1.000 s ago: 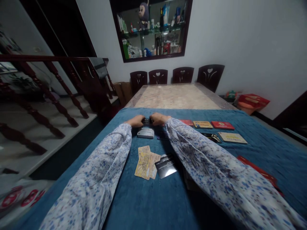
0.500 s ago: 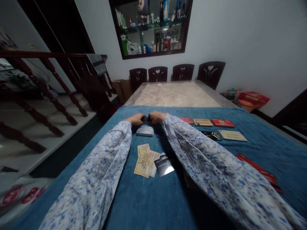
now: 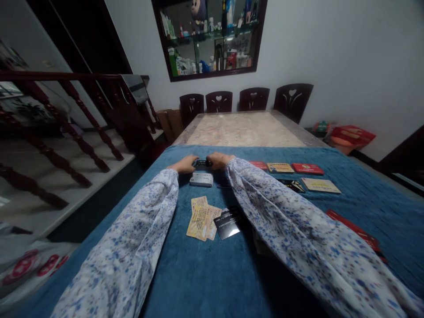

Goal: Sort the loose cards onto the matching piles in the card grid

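At the far side of the blue cloth (image 3: pixel 198 282), my two hands flank a small stack of black cards (image 3: pixel 202 164). My left hand (image 3: pixel 186 164) has its curled fingers against the stack's left edge, and my right hand (image 3: pixel 218 160) closes on the right edge. Just nearer stands a stack of white cards (image 3: pixel 201 179). A dark blue card stack (image 3: pixel 223 183) is partly hidden by my right sleeve. Closer to me, yellow cards (image 3: pixel 200 221) lie fanned and overlapping, beside black glossy cards (image 3: pixel 228 224).
Right of my right arm lie red cards (image 3: pixel 308 168), an orange-yellow stack (image 3: pixel 280 168), a pale yellow stack (image 3: pixel 320 185) and black-and-white cards (image 3: pixel 292 185). More red cards (image 3: pixel 356 232) sit nearer. Several chairs (image 3: pixel 253 99) stand beyond the table; a banister (image 3: pixel 79 119) is at left.
My left hand has shifted slightly left, and more of the black card stack shows between my hands. The other cards lie as before; the view has moved a little.
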Demonstrator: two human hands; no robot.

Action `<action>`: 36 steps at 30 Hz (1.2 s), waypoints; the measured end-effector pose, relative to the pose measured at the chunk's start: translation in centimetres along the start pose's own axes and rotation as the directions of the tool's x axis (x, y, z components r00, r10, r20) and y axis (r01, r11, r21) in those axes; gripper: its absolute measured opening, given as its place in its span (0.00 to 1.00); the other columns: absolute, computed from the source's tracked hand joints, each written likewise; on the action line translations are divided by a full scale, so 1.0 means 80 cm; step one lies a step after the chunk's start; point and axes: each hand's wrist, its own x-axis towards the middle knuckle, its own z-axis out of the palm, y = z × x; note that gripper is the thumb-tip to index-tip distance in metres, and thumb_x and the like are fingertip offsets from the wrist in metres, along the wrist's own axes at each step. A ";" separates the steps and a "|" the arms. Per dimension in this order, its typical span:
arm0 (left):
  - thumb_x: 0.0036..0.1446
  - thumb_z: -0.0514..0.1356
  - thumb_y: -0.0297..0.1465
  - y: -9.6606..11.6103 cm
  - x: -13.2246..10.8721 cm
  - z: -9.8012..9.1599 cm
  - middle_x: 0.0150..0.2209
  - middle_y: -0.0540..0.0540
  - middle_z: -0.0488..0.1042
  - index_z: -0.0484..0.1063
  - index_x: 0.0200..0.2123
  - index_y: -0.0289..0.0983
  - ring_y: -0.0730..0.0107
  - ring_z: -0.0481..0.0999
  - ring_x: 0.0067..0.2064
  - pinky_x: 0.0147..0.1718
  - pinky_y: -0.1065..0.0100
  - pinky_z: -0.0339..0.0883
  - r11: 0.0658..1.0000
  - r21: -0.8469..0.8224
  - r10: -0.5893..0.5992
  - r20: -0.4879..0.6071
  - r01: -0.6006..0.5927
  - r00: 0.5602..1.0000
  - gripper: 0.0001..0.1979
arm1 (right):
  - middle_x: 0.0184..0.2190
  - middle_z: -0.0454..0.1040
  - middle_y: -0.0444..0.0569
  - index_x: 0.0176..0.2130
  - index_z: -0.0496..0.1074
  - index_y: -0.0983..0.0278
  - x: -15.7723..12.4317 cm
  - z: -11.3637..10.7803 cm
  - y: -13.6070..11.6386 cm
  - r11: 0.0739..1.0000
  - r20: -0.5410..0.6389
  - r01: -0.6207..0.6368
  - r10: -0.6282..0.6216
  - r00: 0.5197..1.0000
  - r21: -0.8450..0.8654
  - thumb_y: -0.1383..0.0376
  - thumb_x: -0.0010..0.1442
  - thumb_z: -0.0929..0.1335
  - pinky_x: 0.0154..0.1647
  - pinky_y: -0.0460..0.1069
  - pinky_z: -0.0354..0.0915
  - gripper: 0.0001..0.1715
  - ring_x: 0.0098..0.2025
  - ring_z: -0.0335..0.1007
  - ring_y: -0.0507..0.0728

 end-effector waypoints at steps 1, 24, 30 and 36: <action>0.52 0.60 0.22 -0.002 -0.003 0.001 0.62 0.36 0.73 0.69 0.62 0.32 0.55 0.75 0.60 0.62 0.63 0.67 1.000 -0.011 0.000 -0.021 0.000 1.000 0.31 | 0.57 0.78 0.60 0.58 0.76 0.63 0.000 -0.001 0.000 1.000 0.005 -0.007 0.007 1.000 -0.012 0.68 0.55 0.73 0.45 0.50 0.72 0.30 0.53 0.78 0.64; 0.61 0.57 0.28 0.037 -0.139 0.022 0.52 0.37 0.73 0.75 0.53 0.34 0.56 0.75 0.53 0.59 0.55 0.70 0.987 -0.127 0.065 -0.247 -0.099 0.967 0.17 | 0.53 0.78 0.57 0.49 0.81 0.63 -0.093 -0.020 -0.044 0.988 -0.177 0.098 -0.118 0.977 -0.116 0.69 0.69 0.63 0.41 0.48 0.62 0.19 0.50 0.75 0.59; 0.62 0.56 0.29 0.062 -0.174 0.025 0.50 0.39 0.72 0.74 0.49 0.36 0.58 0.75 0.50 0.57 0.57 0.70 0.986 -0.138 0.061 -0.207 -0.091 0.976 0.14 | 0.52 0.79 0.56 0.48 0.81 0.63 -0.116 -0.008 -0.053 0.984 -0.179 0.154 -0.168 0.969 -0.090 0.69 0.68 0.64 0.42 0.48 0.61 0.17 0.51 0.75 0.60; 0.62 0.59 0.35 0.088 -0.201 0.033 0.45 0.40 0.72 0.73 0.37 0.36 0.58 0.74 0.46 0.50 0.56 0.70 0.991 -0.114 0.048 -0.143 -0.065 0.989 0.08 | 0.51 0.79 0.56 0.49 0.82 0.62 -0.140 0.004 -0.067 0.977 -0.133 0.203 -0.209 0.969 -0.060 0.71 0.65 0.66 0.43 0.48 0.64 0.17 0.53 0.74 0.61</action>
